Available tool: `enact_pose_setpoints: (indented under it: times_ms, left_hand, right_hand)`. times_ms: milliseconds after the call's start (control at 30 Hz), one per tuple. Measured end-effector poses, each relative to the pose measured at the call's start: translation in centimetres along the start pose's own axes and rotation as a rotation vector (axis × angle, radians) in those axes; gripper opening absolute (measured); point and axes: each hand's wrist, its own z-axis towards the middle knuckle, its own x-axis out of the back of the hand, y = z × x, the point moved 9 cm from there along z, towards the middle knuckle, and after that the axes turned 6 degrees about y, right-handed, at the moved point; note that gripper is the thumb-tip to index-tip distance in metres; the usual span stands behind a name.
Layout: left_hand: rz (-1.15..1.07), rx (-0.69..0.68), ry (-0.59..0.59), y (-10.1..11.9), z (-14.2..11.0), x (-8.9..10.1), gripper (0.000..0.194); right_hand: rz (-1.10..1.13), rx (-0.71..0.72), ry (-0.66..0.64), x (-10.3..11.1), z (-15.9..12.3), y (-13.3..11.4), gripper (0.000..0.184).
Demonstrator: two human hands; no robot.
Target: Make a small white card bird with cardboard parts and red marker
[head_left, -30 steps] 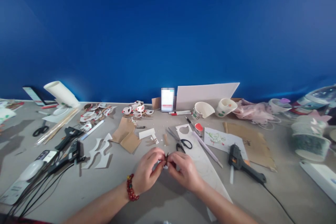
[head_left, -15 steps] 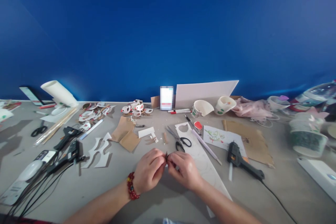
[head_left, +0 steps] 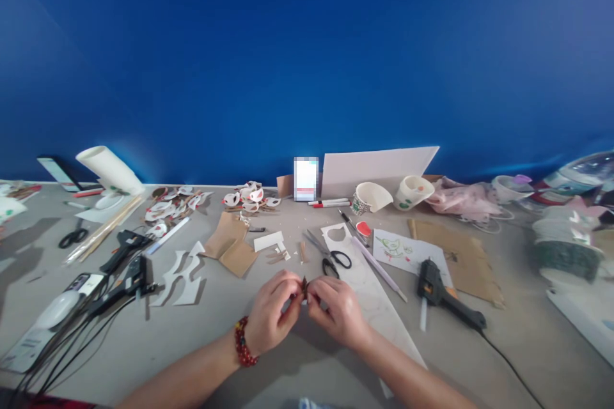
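My left hand (head_left: 275, 310) and my right hand (head_left: 338, 310) meet fingertip to fingertip low in the middle of the view. Between them they pinch a small brown piece (head_left: 304, 285), mostly covered by the fingers; its kind I cannot make out. A red beaded bracelet circles my left wrist. Just beyond my right hand lie black-handled scissors (head_left: 330, 260) with blades parted, partly on a long white paper strip (head_left: 378, 316). Small white and brown scraps (head_left: 278, 248) lie past my fingertips, near folded brown cardboard (head_left: 230, 246).
A black glue gun (head_left: 448, 300) lies at right beside a drawing (head_left: 396, 248). More glue guns (head_left: 122, 287) and cables lie left, near wavy white cutouts (head_left: 182, 278). Paper birds (head_left: 249, 198), a lit screen (head_left: 306, 179) and paper cups (head_left: 369, 198) stand along the blue wall.
Both hands stay in nearly the same place. The fingers have shifted slightly, and a little more of the brown piece shows between them.
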Motion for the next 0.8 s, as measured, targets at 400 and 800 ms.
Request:
enact_pose_setpoints:
  times_ms: [400,800]
  left_hand:
    - [-0.082,0.089,0.052,-0.6,-0.1,0.4,0.010]
    - [-0.031,0.099,0.093,-0.9,0.1,0.8,0.009]
  right_hand:
    - [0.140,-0.077,0.045,0.5,0.4,0.1,0.017]
    - [0.240,-0.214,0.018,0.3,0.5,1.0,0.008]
